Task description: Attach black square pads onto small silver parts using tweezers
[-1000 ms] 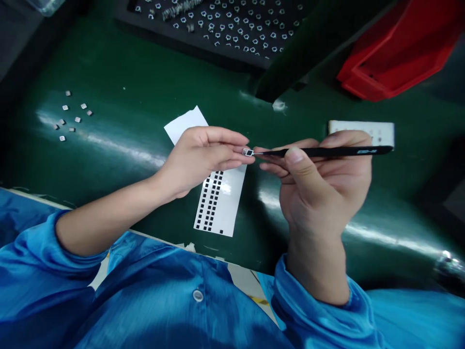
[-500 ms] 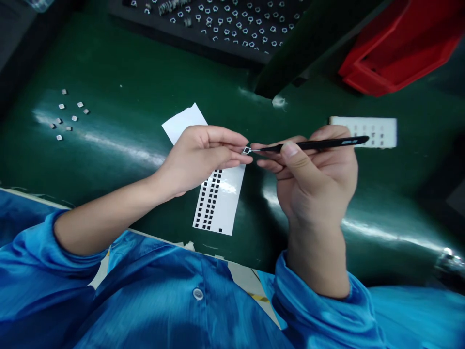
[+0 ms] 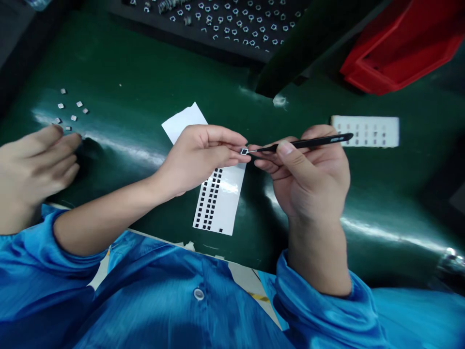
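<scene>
My left hand point(image 3: 203, 157) pinches a small square metal frame point(image 3: 244, 151) with a dark centre between its fingertips. Black tweezers point(image 3: 312, 142) lie across the fingers of my right hand point(image 3: 308, 174), thumb pressed on them. Their thin tip meets the frame's right side. Beneath my left hand is a white sheet point(image 3: 232, 203) with rows of small black squares. A plain white piece of paper point(image 3: 185, 121) shows just behind that hand.
Another person's hand point(image 3: 39, 169) is at the left, near several small metal pieces point(image 3: 73, 118). A dark tray point(image 3: 218, 43) of metal frames lies at the back, a dark post point(image 3: 283, 72) beside it. At right are a red bin point(image 3: 385, 77) and a white block point(image 3: 392, 131).
Another person's hand has come in at the left, over the loose pieces. My right hand and the tweezers have shifted slightly left; the frame now has a dark centre.
</scene>
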Demonstrator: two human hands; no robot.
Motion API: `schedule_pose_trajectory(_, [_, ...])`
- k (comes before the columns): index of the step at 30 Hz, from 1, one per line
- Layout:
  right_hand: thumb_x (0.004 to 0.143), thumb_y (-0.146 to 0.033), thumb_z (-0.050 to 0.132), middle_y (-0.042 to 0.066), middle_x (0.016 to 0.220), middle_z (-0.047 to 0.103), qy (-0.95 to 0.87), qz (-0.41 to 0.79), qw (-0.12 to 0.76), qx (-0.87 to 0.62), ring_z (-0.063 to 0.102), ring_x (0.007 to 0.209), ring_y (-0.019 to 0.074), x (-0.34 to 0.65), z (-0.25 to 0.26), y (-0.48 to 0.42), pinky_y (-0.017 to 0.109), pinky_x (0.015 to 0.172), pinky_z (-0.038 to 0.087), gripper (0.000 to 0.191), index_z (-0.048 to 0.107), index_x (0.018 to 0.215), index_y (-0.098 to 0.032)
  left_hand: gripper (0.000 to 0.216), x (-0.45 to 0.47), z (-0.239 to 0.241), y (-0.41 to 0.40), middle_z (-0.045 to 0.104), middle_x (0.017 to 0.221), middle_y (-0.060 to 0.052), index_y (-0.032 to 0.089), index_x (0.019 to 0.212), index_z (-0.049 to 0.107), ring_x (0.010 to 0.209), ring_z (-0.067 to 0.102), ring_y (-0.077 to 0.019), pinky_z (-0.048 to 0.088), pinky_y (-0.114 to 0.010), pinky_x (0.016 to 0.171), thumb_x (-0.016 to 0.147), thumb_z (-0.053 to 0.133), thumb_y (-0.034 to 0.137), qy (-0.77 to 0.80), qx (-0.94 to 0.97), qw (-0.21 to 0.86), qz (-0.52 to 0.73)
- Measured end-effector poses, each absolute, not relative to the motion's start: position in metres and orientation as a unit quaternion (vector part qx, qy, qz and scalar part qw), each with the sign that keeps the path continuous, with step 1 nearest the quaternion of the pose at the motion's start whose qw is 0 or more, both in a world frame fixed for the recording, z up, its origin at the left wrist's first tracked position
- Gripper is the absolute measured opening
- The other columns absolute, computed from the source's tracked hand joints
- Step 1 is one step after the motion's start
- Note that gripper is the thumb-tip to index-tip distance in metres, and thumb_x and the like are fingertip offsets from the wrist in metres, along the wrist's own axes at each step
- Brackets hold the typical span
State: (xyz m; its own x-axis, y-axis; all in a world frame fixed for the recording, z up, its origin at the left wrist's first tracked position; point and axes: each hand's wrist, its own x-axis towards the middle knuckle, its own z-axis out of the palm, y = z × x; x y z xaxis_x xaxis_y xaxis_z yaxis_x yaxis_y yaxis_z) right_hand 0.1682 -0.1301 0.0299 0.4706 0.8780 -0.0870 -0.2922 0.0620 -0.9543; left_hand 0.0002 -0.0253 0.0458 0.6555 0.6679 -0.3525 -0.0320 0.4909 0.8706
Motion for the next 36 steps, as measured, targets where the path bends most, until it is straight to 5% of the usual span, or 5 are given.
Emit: schedule_pose_trajectory(36, [0.087, -0.027, 0.091, -0.007, 0.087, 0.082, -0.275, 0.423, 0.677, -0.536, 0.086, 0.089, 0.021, 0.1634, 0.0308, -0.1302, 0.028, 0.069, 0.071, 0.041, 0.053, 0.102, -0.032, 0.014, 0.0025, 0.0497, -0.0254, 0.08, 0.093, -0.003, 0.012, 0.092, 0.076, 0.108, 0.083, -0.031, 0.071, -0.044, 0.096, 0.089, 0.074, -0.001, 0.392, 0.441, 0.778, 0.217])
